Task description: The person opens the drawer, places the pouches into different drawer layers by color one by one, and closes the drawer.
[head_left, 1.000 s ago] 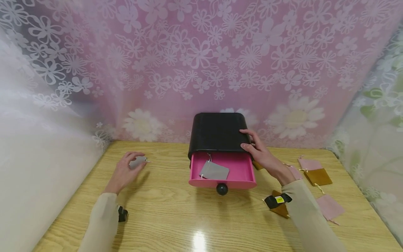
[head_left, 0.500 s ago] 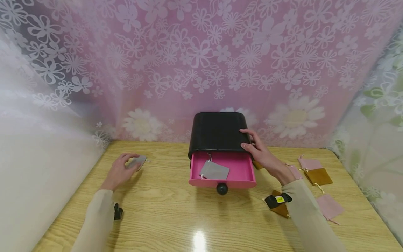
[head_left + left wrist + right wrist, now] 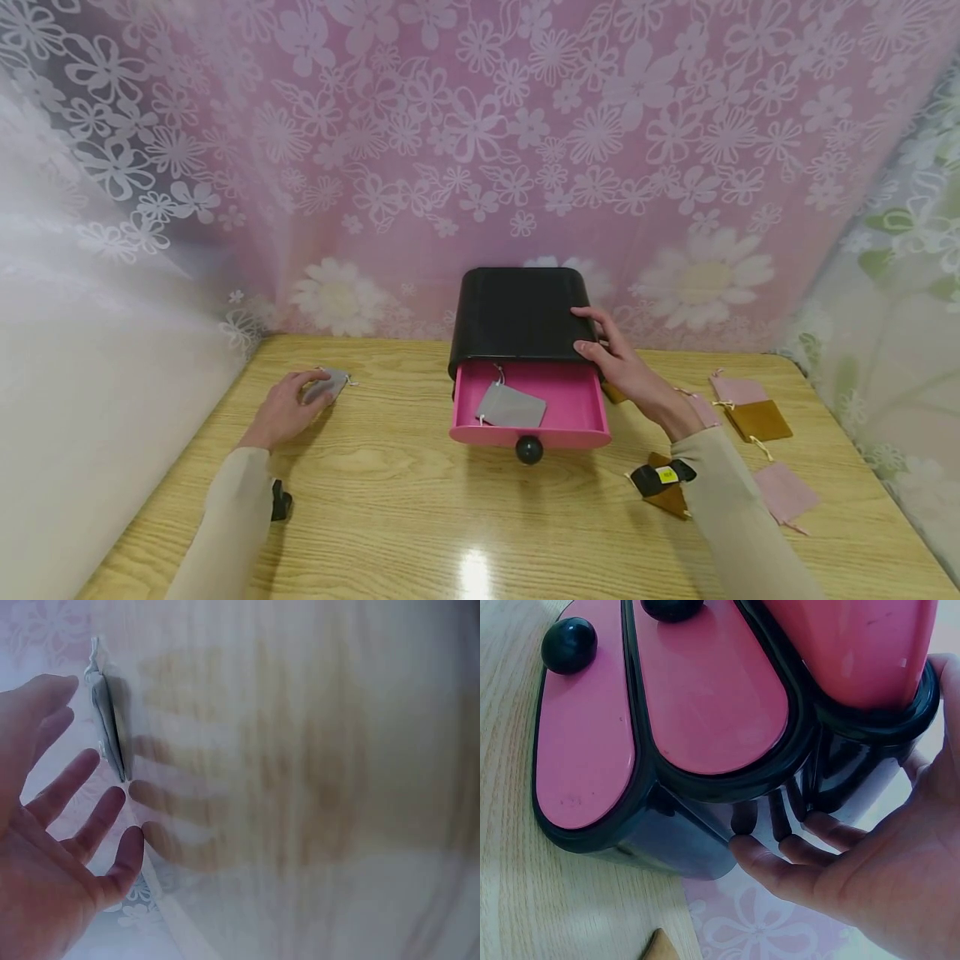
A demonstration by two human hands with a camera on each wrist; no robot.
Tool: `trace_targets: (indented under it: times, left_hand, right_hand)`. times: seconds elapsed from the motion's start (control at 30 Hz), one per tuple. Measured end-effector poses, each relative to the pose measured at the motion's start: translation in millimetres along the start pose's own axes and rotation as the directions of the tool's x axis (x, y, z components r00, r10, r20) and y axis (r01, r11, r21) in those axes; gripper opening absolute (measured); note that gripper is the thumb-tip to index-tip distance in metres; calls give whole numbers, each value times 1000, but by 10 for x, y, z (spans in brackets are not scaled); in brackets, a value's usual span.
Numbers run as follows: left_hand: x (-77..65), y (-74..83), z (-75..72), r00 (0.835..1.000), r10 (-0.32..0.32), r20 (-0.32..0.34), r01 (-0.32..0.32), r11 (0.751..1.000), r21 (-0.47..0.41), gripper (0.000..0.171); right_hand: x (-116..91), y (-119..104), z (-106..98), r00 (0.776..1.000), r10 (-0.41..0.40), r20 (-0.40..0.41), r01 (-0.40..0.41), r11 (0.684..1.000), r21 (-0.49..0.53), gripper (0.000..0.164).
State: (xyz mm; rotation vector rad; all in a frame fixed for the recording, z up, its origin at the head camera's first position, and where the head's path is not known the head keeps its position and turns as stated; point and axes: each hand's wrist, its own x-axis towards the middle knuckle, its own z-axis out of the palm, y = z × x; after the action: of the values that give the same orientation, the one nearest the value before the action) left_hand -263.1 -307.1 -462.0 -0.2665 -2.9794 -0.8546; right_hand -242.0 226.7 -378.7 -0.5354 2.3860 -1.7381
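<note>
My left hand hovers over a grey drawstring pouch at the table's left. In the left wrist view its fingers are loosely spread, and the pouch lies on the table just past the fingertips. My right hand rests against the right side of a black drawer cabinet, some fingers on its top and others spread along its side. The right wrist view shows fingertips touching the glossy side. The pink top drawer is pulled out, and another grey pouch lies in it.
Two lower pink drawers are pushed in, with round black knobs. Pink pouches and brown pouches lie on the table at the right, partly under the right forearm. A floral curtain hangs behind the table.
My left hand has lowered the grey pouch to the table, let go of it, and drawn slightly left. My right hand and the cabinet have not moved.
</note>
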Motion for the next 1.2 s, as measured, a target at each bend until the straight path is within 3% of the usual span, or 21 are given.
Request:
trace_targets:
  times: [0.7,0.9,1.2]
  left_hand:
    - [4,40,24,997,-36,62,27,989,143,43]
    - [12,33,15,997,-36,73,27,991,130,39]
    - [28,9,22,997,11,75,-17,997,77,28]
  right_hand:
    - [1,5,-2,1000,1,-4,-1,1000,0,56]
    - [0,-2,2,1000,1,-2,-1,1000,6,56]
    - [-7,-10,5,1000,2,-2,-2,1000,2,56]
